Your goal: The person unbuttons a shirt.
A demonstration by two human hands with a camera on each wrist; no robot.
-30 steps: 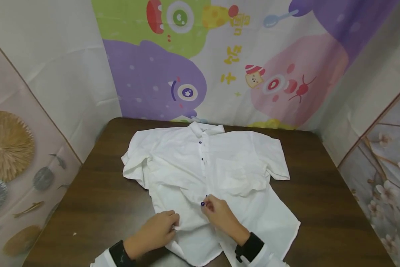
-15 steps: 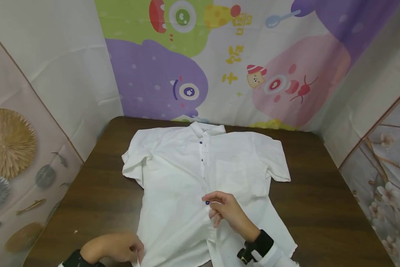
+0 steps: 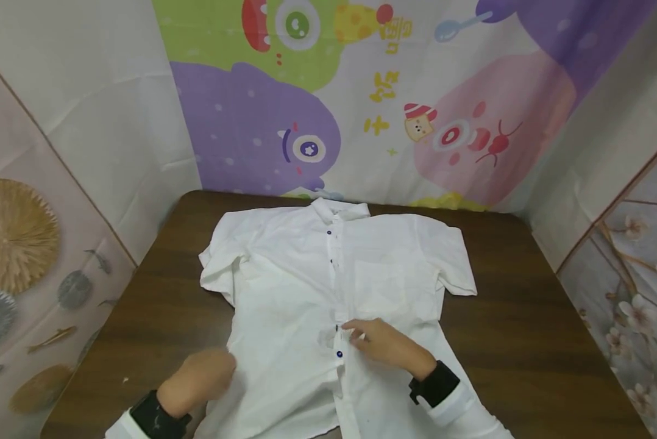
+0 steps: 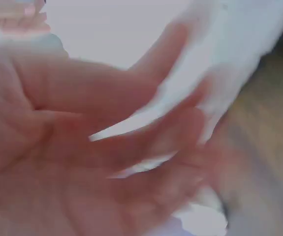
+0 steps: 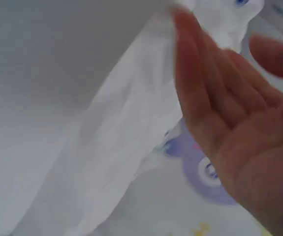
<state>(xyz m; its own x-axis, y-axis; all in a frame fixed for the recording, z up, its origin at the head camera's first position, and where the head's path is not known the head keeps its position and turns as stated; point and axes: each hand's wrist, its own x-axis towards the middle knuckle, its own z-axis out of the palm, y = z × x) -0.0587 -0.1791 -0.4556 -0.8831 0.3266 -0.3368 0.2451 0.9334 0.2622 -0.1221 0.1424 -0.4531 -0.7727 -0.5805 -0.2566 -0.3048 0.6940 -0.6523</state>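
A white short-sleeved shirt (image 3: pixel 284 292) lies front up, its collar (image 3: pixel 339 211) at the far side. Dark buttons run down the front placket; the lowest visible button (image 3: pixel 339 354) is just below my right fingertips. My right hand (image 3: pixel 386 344) is over the placket, its fingers nearly straight and unclenched in the right wrist view. At the shirt's left side edge is my left hand (image 3: pixel 205 378). In the left wrist view its fingers (image 4: pixel 171 132) are blurred and spread loosely, with white cloth showing between them. Whether they touch the cloth cannot be told.
The shirt is on a dark brown table (image 3: pixel 526 341). Behind the far edge hangs a cartoon-printed curtain (image 3: pixel 372 171). Patterned panels flank the table, one (image 3: pixel 32 329) at left and one (image 3: pixel 635 292) at right. A tiny white scrap (image 3: pixel 125 380) lies at the table's left.
My left hand has moved left from the shirt's lower front, and the bunched cloth is smoother and wider. My right hand has let go of the button and shifted slightly right.
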